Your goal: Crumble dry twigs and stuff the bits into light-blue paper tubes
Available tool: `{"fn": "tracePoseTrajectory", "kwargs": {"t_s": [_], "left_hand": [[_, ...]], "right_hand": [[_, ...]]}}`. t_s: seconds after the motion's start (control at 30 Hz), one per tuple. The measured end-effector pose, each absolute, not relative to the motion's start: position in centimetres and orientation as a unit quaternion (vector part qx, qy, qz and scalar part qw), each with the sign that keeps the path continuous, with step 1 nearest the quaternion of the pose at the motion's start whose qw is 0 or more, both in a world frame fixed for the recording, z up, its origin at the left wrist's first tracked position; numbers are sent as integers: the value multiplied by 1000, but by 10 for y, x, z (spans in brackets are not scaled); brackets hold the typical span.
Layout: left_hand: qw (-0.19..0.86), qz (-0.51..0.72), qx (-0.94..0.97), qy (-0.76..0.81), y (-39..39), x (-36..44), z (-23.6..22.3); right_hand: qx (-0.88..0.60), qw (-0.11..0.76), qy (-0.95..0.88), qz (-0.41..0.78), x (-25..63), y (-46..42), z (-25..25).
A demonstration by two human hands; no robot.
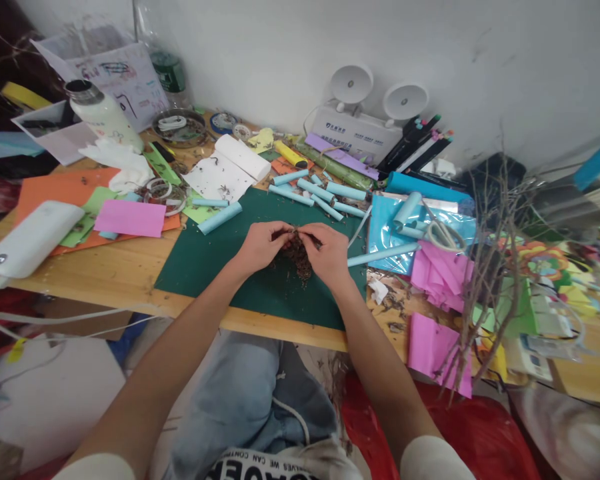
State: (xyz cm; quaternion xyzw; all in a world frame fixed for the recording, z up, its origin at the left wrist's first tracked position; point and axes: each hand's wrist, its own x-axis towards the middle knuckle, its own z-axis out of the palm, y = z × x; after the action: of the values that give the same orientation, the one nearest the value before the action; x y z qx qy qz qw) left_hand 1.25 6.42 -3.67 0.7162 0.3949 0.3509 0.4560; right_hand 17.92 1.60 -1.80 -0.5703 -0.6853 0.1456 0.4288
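Note:
Both hands meet over a dark green mat (220,260), fingertips nearly touching. My left hand (260,249) is closed in a pinch on brown dried plant bits. From the other side my right hand (329,252) pinches the same brown stuff, its fingers bent inward. Just below the fingertips lies a small pile of brown crumbly plant bits (303,267), with loose crumbs around it on the mat. The exact shape of the piece between the fingers is partly hidden. Several light blue paper rolls (321,195) lie beyond the hands.
At the left are a white power bank (33,239), an open bottle (103,113) and pink paper (130,218). Behind stands a white twin-lamp unit (357,127). Scissors (445,233), crumpled pink paper (443,275) and upright dry twigs (495,267) crowd the right.

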Motion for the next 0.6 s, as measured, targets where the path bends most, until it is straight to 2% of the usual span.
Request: {"fn": "tracePoseTrajectory", "kwargs": {"t_s": [0.23,0.5,0.6], "left_hand": [[388,365,724,438,56,20,-36],[277,363,766,453,49,23,-33],[239,361,779,453,50,22,-32]], "right_hand": [[-564,397,-709,148,186,19,-19],[-593,417,-682,95,173,18,-25],[-622,439,-637,121,170,17,-24]]}}
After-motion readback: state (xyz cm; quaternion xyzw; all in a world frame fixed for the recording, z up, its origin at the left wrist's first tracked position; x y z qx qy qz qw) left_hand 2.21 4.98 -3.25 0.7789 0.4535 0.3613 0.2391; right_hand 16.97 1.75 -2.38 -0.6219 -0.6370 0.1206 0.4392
